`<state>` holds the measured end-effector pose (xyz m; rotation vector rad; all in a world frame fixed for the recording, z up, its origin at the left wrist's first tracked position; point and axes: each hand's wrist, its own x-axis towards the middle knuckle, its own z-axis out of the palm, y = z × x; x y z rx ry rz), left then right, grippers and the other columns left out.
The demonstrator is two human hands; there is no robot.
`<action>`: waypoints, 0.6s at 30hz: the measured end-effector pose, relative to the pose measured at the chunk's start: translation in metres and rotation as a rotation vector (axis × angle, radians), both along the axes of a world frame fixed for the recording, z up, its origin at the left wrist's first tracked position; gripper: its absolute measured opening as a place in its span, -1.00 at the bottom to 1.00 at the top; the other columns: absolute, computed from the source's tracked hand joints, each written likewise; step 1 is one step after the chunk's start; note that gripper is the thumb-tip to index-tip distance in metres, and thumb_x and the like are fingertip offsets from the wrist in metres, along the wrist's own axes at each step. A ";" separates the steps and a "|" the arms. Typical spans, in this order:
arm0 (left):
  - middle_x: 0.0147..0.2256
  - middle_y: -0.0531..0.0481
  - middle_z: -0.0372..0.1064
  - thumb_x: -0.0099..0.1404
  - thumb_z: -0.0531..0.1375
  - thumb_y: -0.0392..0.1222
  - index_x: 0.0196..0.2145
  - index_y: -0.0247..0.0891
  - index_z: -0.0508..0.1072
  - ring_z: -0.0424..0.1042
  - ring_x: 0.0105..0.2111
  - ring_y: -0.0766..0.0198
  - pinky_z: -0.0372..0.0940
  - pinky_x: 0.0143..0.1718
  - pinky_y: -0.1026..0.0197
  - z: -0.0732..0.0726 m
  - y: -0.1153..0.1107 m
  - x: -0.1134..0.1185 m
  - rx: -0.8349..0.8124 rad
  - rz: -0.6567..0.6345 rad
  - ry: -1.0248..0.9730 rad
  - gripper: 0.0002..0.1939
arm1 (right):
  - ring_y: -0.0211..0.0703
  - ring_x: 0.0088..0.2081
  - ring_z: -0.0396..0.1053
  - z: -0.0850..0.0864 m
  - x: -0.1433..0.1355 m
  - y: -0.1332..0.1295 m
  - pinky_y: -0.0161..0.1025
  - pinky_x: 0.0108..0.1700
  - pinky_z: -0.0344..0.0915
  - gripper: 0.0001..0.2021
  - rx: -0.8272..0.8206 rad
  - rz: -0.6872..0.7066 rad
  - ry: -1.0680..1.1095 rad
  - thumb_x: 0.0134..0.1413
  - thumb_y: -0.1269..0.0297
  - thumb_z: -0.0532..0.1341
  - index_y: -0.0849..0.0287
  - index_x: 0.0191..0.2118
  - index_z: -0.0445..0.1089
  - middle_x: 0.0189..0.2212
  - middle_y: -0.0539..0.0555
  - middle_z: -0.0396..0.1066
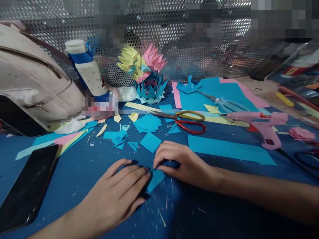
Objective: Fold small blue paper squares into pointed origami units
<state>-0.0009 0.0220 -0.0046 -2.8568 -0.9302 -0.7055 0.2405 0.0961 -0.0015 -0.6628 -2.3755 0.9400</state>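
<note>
A small blue paper square (156, 181), partly folded, lies between my hands on the blue tabletop. My left hand (119, 191) rests palm down, with its fingers together and the fingertips holding the paper's left side. From the right, my right hand (174, 159) pinches the upper folded edge between thumb and fingers. Part of the paper is covered by the fingers. Just beyond sit a flat blue square (151, 142), a stack of blue squares (148, 123) and several small folded blue pieces (119, 138).
Scissors (178, 116) with yellow and red handles, a pink glue gun (264, 121), pliers (231, 104) and a long blue strip (229, 151) lie beyond. Paper flowers (151, 86) stand near the mesh. A phone (27, 189), bottle (88, 74) and backpack (37, 73) are left.
</note>
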 end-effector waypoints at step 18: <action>0.00 -0.07 0.50 0.52 0.01 -0.23 -0.09 -0.40 0.53 0.46 -0.03 0.20 0.17 0.26 0.11 0.000 -0.004 -0.002 0.039 -0.079 -0.013 -0.69 | -0.23 -0.12 0.37 0.003 0.002 0.011 -0.27 -0.05 0.27 -0.87 0.018 0.296 -0.066 0.18 0.21 0.31 0.15 -0.22 0.46 -0.17 0.05 0.49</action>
